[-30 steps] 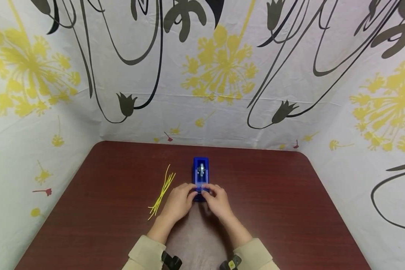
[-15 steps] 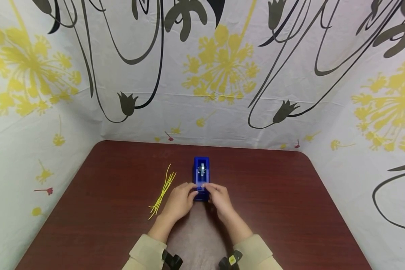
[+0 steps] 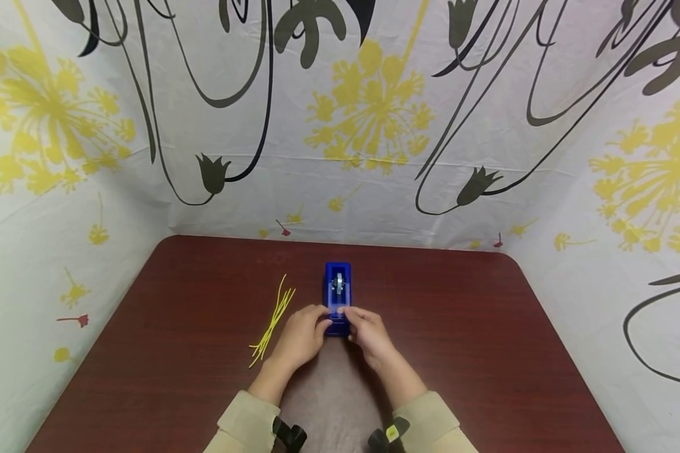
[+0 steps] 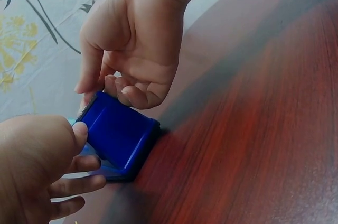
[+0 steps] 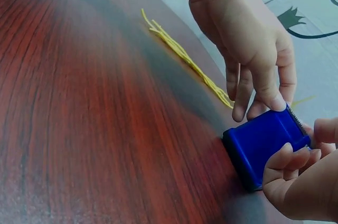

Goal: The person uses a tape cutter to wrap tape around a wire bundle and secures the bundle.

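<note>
A blue tape dispenser (image 3: 328,277) with a roll of clear tape (image 3: 338,284) stands mid-table, its serrated cutter (image 5: 299,120) towards the person. At its left front corner, the left hand (image 3: 300,335) holds the dispenser, thumb by the cutter and fingers along the side, as the left wrist view shows. The right hand (image 3: 371,335) is at the cutter's other end, thumb and index finger pinched together at the tape end and the other fingers curled. The pinched tape itself is mostly hidden by the fingers.
Several thin yellow strands (image 3: 273,324) lie in a loose bundle left of the left hand. The dark red wooden table (image 3: 459,327) has rounded far corners. A patterned white cloth (image 3: 374,207) hangs behind it and at both sides.
The right thumb has left the dispenser's front and drawn in against the index finger, with the right hand turning slightly. The left hand and the dispenser stay in place.
</note>
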### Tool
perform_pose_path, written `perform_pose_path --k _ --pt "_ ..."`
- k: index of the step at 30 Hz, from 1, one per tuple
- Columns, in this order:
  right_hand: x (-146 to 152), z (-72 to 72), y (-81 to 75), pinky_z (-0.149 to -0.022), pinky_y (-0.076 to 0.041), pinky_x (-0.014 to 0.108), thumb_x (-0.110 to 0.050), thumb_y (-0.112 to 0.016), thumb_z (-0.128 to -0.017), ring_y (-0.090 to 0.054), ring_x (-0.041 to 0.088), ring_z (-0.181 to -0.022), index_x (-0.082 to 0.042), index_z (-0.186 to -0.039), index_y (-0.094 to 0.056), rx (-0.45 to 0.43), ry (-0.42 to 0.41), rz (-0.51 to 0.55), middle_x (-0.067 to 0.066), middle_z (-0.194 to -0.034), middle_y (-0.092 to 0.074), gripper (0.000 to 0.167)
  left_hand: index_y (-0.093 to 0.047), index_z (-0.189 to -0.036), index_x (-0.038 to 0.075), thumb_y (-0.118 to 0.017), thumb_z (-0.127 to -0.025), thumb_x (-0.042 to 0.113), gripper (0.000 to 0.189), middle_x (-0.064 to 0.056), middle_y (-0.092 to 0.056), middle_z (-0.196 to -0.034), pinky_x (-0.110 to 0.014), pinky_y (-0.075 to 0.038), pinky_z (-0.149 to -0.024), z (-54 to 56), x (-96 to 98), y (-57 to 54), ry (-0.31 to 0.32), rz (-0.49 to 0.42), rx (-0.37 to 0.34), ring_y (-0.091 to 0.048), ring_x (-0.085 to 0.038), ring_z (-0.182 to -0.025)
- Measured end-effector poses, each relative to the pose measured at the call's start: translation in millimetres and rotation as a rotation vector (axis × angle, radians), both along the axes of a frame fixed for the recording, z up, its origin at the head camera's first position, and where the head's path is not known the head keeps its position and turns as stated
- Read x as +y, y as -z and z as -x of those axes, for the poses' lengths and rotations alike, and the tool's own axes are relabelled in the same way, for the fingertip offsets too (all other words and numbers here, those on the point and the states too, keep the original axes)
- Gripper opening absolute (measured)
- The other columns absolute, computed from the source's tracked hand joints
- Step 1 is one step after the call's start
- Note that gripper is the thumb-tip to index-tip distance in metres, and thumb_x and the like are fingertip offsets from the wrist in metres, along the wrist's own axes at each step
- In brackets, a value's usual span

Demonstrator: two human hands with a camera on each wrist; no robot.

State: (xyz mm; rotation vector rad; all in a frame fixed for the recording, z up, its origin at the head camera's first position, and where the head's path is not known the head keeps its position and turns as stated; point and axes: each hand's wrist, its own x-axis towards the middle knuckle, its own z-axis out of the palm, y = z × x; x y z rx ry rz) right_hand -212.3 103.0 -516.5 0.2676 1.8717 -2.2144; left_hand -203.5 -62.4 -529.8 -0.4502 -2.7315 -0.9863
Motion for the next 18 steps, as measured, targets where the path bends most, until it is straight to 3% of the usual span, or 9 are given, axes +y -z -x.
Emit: perform_pose_path --k 6,10,15,18 --pt "2.6 4.0 -1.3 -0.062 -0.041 0.025 -0.016 -0.061 -0.102 -0.044 0.01 -0.065 -0.004 -0.109 -0.074 -0.025 -0.008 0.071 -0.003 -0.09 -0.068 0.019 -0.071 -0.113 0.007 -0.067 -0.099 0.017 0.018 -0.008 -0.071 -0.103 -0.045 -0.054 -0.087 0.8 0.4 0.4 -0.003 -0.006 -0.002 -0.069 -0.029 -0.096" --pt "2.8 4.7 -3.0 -0.06 -0.042 0.024 -0.019 -0.061 -0.102 -0.045 0.01 -0.064 -0.007 -0.101 -0.077 -0.029 -0.005 0.062 -0.004 -0.082 -0.066 0.02 -0.07 -0.114 0.007 -0.067 -0.099 0.017 0.018 -0.007 -0.07 -0.103 -0.045 -0.054 -0.087 0.4 0.2 0.3 -0.002 -0.006 -0.001 -0.069 -0.029 -0.097" --pt "1.2 3.1 -4.3 -0.059 -0.042 0.022 -0.019 -0.064 -0.1 -0.044 0.009 -0.063 -0.007 -0.095 -0.077 -0.036 0.023 0.046 -0.004 -0.077 -0.063 0.019 -0.07 -0.114 0.007 -0.067 -0.099 0.017 0.018 -0.007 -0.07 -0.103 -0.046 -0.054 -0.087 -0.6 0.3 -0.2 -0.004 -0.009 -0.005 -0.069 -0.029 -0.096" --pt "0.1 1.6 -4.3 -0.059 -0.044 0.022 -0.017 -0.067 -0.098 -0.045 0.008 -0.061 0.0 -0.099 -0.076 -0.027 0.032 0.005 -0.005 -0.071 -0.059 0.019 -0.07 -0.113 0.008 -0.067 -0.099 0.018 0.018 -0.007 -0.07 -0.103 -0.045 -0.054 -0.087 -1.3 0.3 -0.4 -0.007 -0.008 -0.009 -0.069 -0.028 -0.096"
